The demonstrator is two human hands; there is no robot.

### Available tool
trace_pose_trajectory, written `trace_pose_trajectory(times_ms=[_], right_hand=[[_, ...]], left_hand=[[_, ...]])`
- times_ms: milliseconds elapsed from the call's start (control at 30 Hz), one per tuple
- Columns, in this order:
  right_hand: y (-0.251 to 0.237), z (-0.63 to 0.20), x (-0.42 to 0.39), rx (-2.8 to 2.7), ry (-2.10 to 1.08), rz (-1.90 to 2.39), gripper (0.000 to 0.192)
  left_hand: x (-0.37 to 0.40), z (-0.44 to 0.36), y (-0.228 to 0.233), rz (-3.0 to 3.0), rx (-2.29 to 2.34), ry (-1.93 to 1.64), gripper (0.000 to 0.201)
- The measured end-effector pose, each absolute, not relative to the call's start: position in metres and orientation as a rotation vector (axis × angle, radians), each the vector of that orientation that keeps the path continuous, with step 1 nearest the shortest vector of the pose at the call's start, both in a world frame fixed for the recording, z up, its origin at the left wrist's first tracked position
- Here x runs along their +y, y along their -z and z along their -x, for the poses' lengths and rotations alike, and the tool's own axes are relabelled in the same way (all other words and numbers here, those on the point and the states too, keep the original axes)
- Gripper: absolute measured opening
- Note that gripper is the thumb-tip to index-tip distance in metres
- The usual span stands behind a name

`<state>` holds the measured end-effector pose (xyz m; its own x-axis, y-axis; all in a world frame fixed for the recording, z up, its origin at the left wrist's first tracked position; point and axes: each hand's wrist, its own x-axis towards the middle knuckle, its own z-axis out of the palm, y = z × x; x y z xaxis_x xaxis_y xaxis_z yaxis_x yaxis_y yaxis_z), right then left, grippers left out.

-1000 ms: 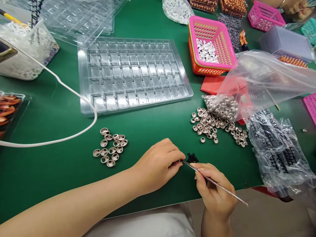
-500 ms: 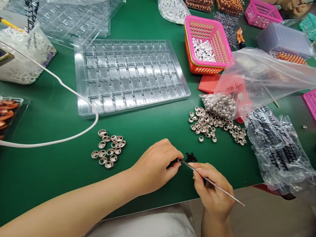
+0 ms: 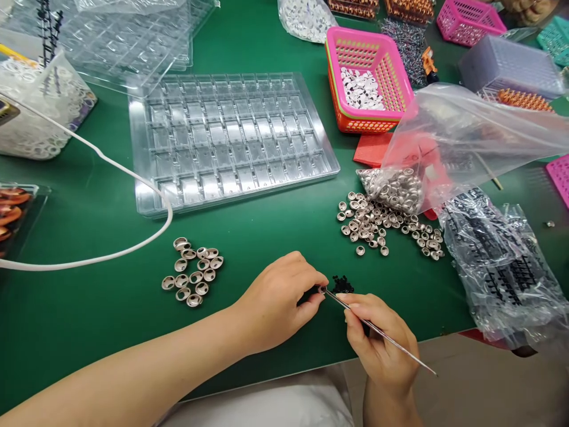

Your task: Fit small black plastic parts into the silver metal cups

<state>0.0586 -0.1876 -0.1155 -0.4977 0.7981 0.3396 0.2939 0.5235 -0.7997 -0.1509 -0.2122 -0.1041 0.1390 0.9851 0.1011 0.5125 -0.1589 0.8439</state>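
Between thumb and forefinger, my left hand (image 3: 284, 296) pinches a small silver metal ring-shaped piece (image 3: 322, 289), mostly covered by the fingers. My right hand (image 3: 382, 338) grips a thin metal rod-like tool (image 3: 391, 341) much like a pen, its tip touching or very close to that piece. A little heap of tiny black parts (image 3: 343, 284) lies just beyond the fingertips. Several silver ring-shaped pieces with dark spots inside (image 3: 195, 277) are grouped left of my left hand. Loose silver ring-shaped pieces (image 3: 368, 219) are spread farther off to the right.
A clear compartment tray (image 3: 235, 142) lies behind my hands, with a white cable (image 3: 166, 213) over its left corner. Pink basket (image 3: 404, 71) of white pieces, an open plastic bag (image 3: 480, 124) of silver pieces and bagged black parts (image 3: 502, 267) stand right. Another person's hand (image 3: 528, 9) shows top right.
The whole view has shifted slightly. Both hands keep their hold, with the tool's tip still at the small silver piece; no clear movement of objects shows.
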Motion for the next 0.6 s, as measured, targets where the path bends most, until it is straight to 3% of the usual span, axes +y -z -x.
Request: trace_pose_trajectory(times_ms=[600], right_hand=[[0.116, -0.0587, -0.186, -2.034, -0.885, 0.779, 0.041]], left_hand=[[-0.2129, 0.1512, 0.1055, -1.752, 1.441, -0.909, 0.012]])
